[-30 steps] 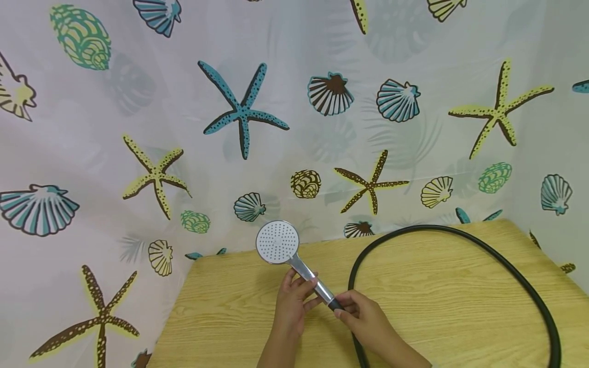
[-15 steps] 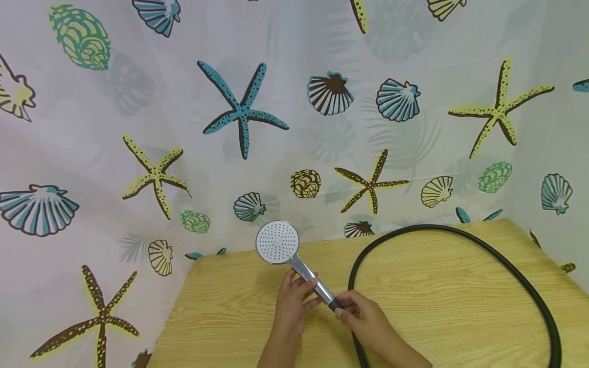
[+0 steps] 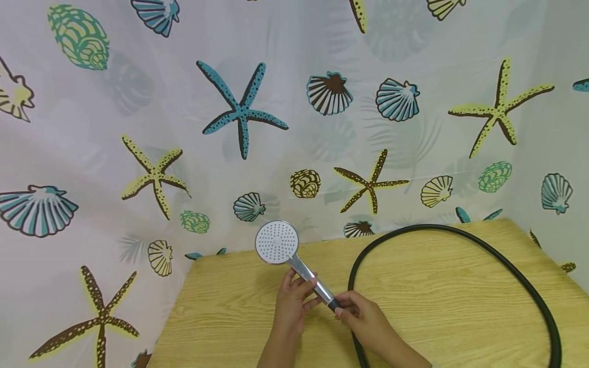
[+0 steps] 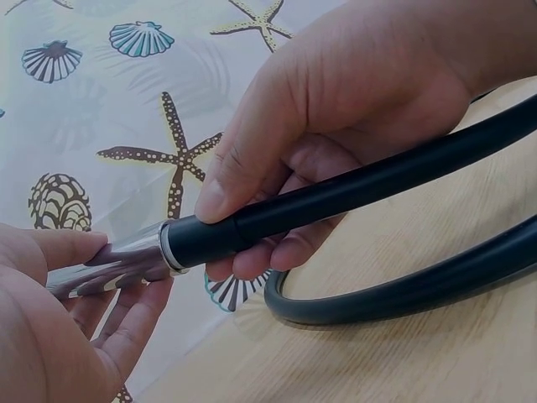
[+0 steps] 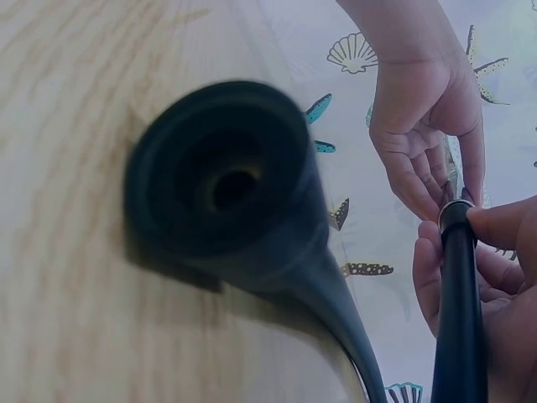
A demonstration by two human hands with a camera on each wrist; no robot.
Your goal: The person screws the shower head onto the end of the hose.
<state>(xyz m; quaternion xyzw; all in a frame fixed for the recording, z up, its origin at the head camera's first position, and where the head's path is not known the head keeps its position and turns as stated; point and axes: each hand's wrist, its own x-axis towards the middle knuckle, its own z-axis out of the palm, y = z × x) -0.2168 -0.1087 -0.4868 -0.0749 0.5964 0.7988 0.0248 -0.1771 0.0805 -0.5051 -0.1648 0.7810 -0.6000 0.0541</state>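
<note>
A chrome shower head [image 3: 277, 242] with a white, dotted spray face is held tilted above the wooden table, its face up at the left. My left hand [image 3: 291, 301] grips the middle of its silver handle [image 4: 126, 267], thumb on top and fingers beneath. At the handle's lower end, my right hand [image 3: 363, 318] pinches the black collar [image 4: 200, 242] of a black hose [image 4: 336, 190] between thumb and fingers. Collar and metal rim meet in line. In the right wrist view, the hose's other end, a wide black fitting [image 5: 294, 231] with a round opening, shows close to the camera.
The hose loops widely over the right side of the wooden table [image 3: 221, 306]. A pale curtain [image 3: 285, 143] printed with starfish and shells hangs behind the table and along both sides.
</note>
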